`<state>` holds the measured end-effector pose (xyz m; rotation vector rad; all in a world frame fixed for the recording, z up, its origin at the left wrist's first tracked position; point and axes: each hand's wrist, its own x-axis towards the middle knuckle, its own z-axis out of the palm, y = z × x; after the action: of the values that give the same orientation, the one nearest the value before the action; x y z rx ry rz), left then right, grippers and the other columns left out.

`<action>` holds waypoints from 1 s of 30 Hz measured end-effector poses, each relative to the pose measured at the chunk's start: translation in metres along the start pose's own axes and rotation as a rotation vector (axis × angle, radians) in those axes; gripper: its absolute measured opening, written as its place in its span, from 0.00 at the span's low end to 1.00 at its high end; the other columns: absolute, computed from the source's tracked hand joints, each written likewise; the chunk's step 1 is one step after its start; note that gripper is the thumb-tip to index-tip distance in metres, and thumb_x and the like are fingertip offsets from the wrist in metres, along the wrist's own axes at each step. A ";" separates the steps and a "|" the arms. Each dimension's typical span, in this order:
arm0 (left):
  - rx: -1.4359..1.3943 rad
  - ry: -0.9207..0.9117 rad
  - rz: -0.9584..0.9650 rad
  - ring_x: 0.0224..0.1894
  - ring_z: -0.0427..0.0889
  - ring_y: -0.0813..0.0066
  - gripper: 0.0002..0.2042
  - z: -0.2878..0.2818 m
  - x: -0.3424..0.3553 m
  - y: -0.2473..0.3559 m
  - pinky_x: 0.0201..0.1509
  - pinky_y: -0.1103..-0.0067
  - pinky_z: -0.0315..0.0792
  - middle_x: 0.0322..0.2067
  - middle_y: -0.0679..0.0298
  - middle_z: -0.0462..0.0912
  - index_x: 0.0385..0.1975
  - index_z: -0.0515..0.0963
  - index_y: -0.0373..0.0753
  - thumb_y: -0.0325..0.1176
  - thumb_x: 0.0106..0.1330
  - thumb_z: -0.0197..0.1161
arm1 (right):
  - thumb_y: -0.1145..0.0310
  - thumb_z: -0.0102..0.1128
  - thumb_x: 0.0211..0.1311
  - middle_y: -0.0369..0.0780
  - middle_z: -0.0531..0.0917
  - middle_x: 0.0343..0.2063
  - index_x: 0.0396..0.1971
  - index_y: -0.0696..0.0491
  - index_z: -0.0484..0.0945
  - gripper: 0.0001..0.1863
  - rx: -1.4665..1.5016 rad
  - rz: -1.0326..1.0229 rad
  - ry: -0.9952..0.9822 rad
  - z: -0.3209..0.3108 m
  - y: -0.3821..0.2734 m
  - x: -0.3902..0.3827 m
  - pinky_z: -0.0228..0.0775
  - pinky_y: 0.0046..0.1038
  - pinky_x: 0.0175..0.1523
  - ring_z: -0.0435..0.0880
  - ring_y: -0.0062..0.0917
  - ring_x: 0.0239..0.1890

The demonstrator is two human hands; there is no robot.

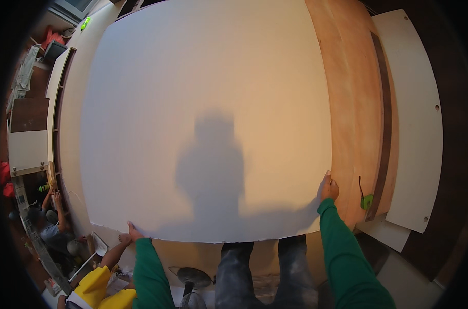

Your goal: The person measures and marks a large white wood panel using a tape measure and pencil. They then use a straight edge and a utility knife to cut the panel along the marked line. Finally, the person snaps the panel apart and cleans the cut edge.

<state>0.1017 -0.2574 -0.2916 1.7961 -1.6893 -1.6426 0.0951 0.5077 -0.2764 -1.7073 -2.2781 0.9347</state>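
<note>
A large pale board [141, 103] lies flat before me, with my shadow across it. At its near edge, toward the left corner, my left hand [135, 232] holds it with the thumb on top and the other fingers mostly hidden. My right hand [329, 188] grips the right edge near the front corner, fingers partly hidden. Under the pale board, a reddish-brown wooden sheet [350, 113] shows along the right side. On that sheet, right of my right hand, rests a green tape measure [367, 201].
Close beside my left hand is another person's hand [124, 238], below it a yellow garment [97, 286]. Someone else works at far left by a long narrow frame [53, 108]. White panels [412, 118] lie at right. A fan-like round object [193, 277] stands by my legs.
</note>
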 end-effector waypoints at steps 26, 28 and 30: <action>-0.184 0.054 -0.028 0.59 0.76 0.57 0.49 0.094 -0.024 0.006 0.62 0.65 0.73 0.62 0.45 0.70 0.68 0.50 0.23 0.49 0.60 0.74 | 0.31 0.45 0.67 0.52 0.83 0.51 0.53 0.62 0.80 0.44 -0.087 -0.086 -0.129 -0.005 -0.011 0.053 0.71 0.37 0.58 0.80 0.42 0.52; -0.168 0.011 0.024 0.58 0.77 0.57 0.47 0.092 -0.020 0.004 0.61 0.64 0.74 0.61 0.45 0.71 0.68 0.52 0.25 0.47 0.60 0.74 | 0.29 0.44 0.66 0.53 0.82 0.51 0.53 0.62 0.80 0.46 -0.204 -0.073 -0.168 -0.008 -0.015 0.055 0.71 0.38 0.59 0.80 0.44 0.53; -0.174 -0.016 -0.007 0.58 0.77 0.57 0.44 0.084 -0.016 0.006 0.61 0.63 0.74 0.60 0.46 0.73 0.68 0.55 0.28 0.47 0.61 0.74 | 0.28 0.44 0.65 0.55 0.84 0.48 0.50 0.63 0.82 0.46 -0.354 -0.013 -0.202 -0.015 -0.018 0.055 0.72 0.40 0.57 0.82 0.44 0.51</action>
<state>0.0376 -0.2031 -0.3097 1.7134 -1.4956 -1.7515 0.0684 0.5606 -0.2681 -1.7948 -2.7194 0.7674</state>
